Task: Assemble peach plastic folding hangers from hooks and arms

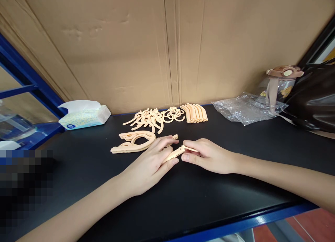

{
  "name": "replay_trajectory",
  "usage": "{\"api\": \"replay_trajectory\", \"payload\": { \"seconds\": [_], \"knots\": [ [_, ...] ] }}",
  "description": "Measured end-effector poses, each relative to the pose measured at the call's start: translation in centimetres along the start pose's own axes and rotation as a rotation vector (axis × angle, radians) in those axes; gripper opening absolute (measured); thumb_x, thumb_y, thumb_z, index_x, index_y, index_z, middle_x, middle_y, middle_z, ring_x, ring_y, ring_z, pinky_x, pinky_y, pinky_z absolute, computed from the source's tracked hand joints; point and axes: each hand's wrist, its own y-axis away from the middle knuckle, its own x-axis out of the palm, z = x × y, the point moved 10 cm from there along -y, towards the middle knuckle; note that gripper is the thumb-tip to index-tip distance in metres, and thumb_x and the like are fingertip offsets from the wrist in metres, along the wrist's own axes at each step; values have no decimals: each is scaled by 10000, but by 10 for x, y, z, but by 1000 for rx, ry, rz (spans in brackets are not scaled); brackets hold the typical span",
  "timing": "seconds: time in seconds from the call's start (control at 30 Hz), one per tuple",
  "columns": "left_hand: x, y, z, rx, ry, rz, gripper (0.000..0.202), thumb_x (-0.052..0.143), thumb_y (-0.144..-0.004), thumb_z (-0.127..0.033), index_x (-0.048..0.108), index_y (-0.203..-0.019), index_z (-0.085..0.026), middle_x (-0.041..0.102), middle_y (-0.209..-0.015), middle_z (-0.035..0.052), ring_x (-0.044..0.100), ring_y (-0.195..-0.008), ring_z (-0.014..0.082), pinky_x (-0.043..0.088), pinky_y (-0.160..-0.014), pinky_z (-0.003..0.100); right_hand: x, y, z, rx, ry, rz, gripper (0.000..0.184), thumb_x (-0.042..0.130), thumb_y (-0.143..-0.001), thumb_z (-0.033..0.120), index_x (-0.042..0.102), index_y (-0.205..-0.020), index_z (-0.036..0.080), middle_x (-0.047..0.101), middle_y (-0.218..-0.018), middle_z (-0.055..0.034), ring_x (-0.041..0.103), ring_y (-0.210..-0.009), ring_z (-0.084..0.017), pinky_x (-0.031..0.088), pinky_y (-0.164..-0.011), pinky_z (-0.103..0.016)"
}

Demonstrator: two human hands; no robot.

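Left hand, right hand pinching slender cream plastic piece | curved cream-plastic heap, 11 o'clock | crooked twist, could snap!

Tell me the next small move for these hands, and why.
Probably the right hand should press its thin beige piece against the beige hanger part in the left hand: their ends meet, but whether they are locked together cannot be seen.
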Motion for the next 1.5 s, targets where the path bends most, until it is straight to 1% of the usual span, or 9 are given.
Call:
{"api": "replay_trajectory", "payload": {
  "seconds": [0.33,0.47,0.6,0.73,0.8,0.93,1.03,1.27,1.5],
  "knots": [
    [4,1,-2,9,-27,32,290,353,-986,-307,509,-1219,-231,429,-1371,69,309,-1335,228,327,-1103,430,1,-1,4,-47,86,7,341,347,-984,373,387,-701,187,387,-645,47,357,-551,-74,279,-524,-221],
    [3,1,-3,15,-18,17,293,365,-981,-296,523,-1219,-234,446,-1361,69,320,-1332,236,332,-1103,436,3,-1,2,-18,87,21,339,338,-984,391,384,-715,191,377,-636,48,370,-553,-79,293,-528,-220],
    [2,1,-3,23,-8,-2,295,377,-975,-296,534,-1222,-253,458,-1358,57,332,-1328,244,350,-1092,439,3,0,3,-31,80,19,340,327,-990,376,394,-714,189,380,-633,47,365,-549,-79,291,-528,-220],
    [4,2,-2,22,-26,9,325,382,-975,-300,495,-1277,-257,446,-1375,60,317,-1338,246,340,-1099,446,5,0,3,-44,103,33,358,307,-992,393,403,-717,185,377,-627,46,363,-544,-79,286,-534,-221],
    [5,2,-2,28,-26,24,334,378,-976,-301,486,-1287,-247,446,-1372,66,314,-1339,246,335,-1103,445,7,1,1,-36,136,53,367,290,-994,406,416,-731,183,390,-633,42,371,-545,-80,289,-542,-222],
    [5,2,-4,58,-12,27,299,389,-971,-297,545,-1220,-242,469,-1346,64,328,-1328,252,342,-1098,443,9,3,-2,-9,225,85,390,262,-993,427,423,-735,184,411,-629,34,384,-542,-90,291,-552,-233],
    [5,2,-5,68,-12,22,305,394,-970,-292,540,-1234,-243,473,-1345,66,328,-1328,253,346,-1095,442,9,4,-1,-4,284,105,404,262,-991,432,427,-719,183,430,-620,31,382,-533,-90,283,-543,-236],
    [7,2,-8,81,-6,35,303,404,-968,-281,539,-1236,-242,467,-1354,58,308,-1340,243,338,-1104,422,6,5,5,-41,388,110,407,280,-986,419,460,-714,175,477,-603,19,349,-483,-86,229,-497,-243],
    [10,2,-9,86,-42,66,279,392,-973,-294,577,-1166,-215,449,-1368,69,286,-1352,237,322,-1112,417,8,6,9,-92,592,115,373,291,-981,389,504,-775,163,567,-657,-14,414,-487,-102,180,-485,-258]
  ]
}}
